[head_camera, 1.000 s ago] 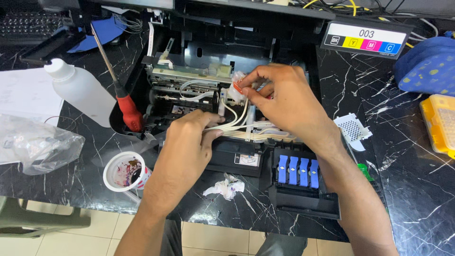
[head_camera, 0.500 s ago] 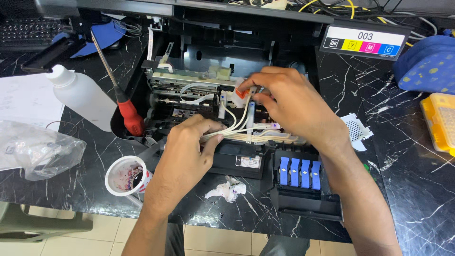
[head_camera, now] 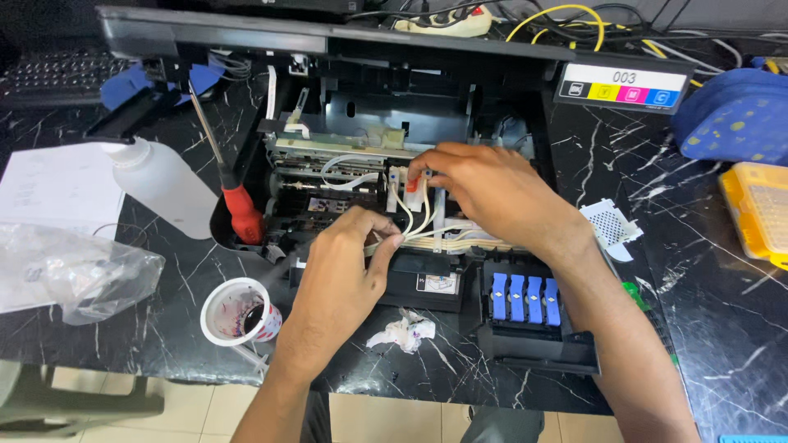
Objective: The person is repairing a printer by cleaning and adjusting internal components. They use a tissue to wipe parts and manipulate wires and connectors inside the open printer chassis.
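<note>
An opened black printer (head_camera: 427, 283) lies on a dark marble table (head_camera: 722, 328), its insides exposed. My left hand (head_camera: 341, 275) pinches a bundle of thin white ink tubes (head_camera: 443, 238) that runs across the middle of the printer. My right hand (head_camera: 492, 193) reaches in from the right, and its fingertips grip a small white and red part (head_camera: 413, 182) where the tubes end. Blue ink tank caps (head_camera: 525, 297) sit in a row at the printer's front right.
A red-handled screwdriver (head_camera: 238, 209) leans in the printer's left side beside a white squeeze bottle (head_camera: 168, 189). A stained cup (head_camera: 238, 312), a crumpled tissue (head_camera: 402, 332), a plastic bag (head_camera: 78, 275), a yellow box (head_camera: 759, 213) and a blue pouch (head_camera: 735, 115) lie around.
The view has tilted slightly. My left hand has closed more tightly on the white tubes, while my right hand stays on the small part at the tube ends.
</note>
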